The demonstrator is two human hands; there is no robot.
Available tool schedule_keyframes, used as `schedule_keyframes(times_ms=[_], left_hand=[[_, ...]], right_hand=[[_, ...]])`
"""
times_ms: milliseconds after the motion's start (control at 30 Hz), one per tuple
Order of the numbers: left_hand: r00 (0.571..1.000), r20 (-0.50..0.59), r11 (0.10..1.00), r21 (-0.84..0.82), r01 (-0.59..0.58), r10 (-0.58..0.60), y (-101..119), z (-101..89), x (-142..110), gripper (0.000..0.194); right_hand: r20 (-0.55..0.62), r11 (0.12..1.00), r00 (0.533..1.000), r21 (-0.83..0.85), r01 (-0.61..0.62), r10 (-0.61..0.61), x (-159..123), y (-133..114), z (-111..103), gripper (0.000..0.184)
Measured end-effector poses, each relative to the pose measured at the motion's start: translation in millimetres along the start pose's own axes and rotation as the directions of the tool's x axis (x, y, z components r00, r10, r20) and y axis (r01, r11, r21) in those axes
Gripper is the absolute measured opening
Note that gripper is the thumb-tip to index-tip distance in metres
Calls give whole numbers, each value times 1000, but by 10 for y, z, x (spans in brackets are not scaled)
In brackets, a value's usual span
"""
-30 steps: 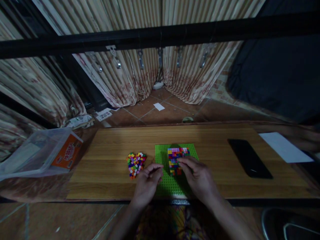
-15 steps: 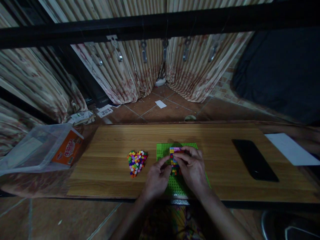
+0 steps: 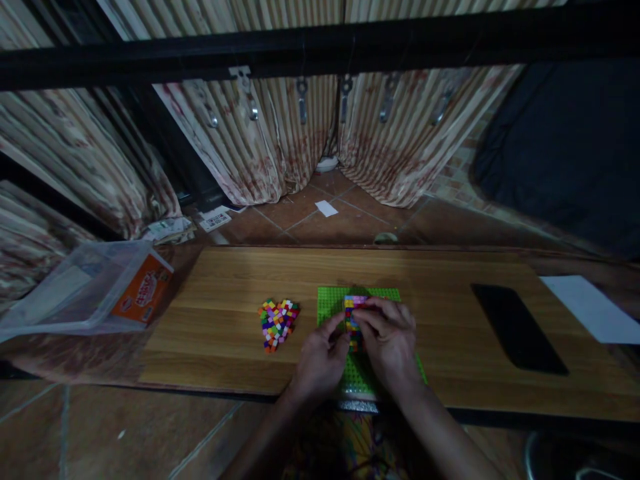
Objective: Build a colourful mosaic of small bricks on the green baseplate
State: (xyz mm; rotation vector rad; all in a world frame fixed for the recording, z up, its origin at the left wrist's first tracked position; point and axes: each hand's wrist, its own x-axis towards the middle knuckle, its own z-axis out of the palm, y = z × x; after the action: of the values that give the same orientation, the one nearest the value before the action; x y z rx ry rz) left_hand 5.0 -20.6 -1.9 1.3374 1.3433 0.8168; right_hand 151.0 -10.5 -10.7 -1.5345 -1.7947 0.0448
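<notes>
A green studded baseplate (image 3: 330,303) lies on the wooden table, and on it stands a block of small multicoloured toy bricks (image 3: 354,303), with rows of pink, yellow, blue and red showing. My left hand (image 3: 320,360) is at the block's left side, with its index finger and thumb closed against the edge. From the right, my right hand (image 3: 393,340) bends over the block, thumb and fingers pinched together on its top; whatever is between those fingertips is hidden. Left of the plate, a heap of loose toy bricks (image 3: 277,325) in many colours lies on the table.
A black phone-like slab (image 3: 517,327) lies on the right of the wooden table (image 3: 225,280), with a white sheet (image 3: 590,307) beyond. A clear plastic bin (image 3: 100,287) with an orange label stands off the left end. Striped curtains (image 3: 290,147) hang behind a dark bar.
The whole view has shifted slightly, so the table and its things sit a little further right. Both hands stay at the brick block; the right fingers have barely moved on its top.
</notes>
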Motion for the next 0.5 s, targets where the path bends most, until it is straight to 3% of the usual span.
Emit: schedule_keyframes(times_ms=[167,500], left_hand=[[999,-18,999,18,-35,35,-42,20,-1,46],[993,-21,987,117,-110,113,16,13,8,45]], right_hand=[[63,990,989,-31,135,-132,-42,15,-11,25],[174,977,964,-39,208,-199,-58,-19,-34,30]])
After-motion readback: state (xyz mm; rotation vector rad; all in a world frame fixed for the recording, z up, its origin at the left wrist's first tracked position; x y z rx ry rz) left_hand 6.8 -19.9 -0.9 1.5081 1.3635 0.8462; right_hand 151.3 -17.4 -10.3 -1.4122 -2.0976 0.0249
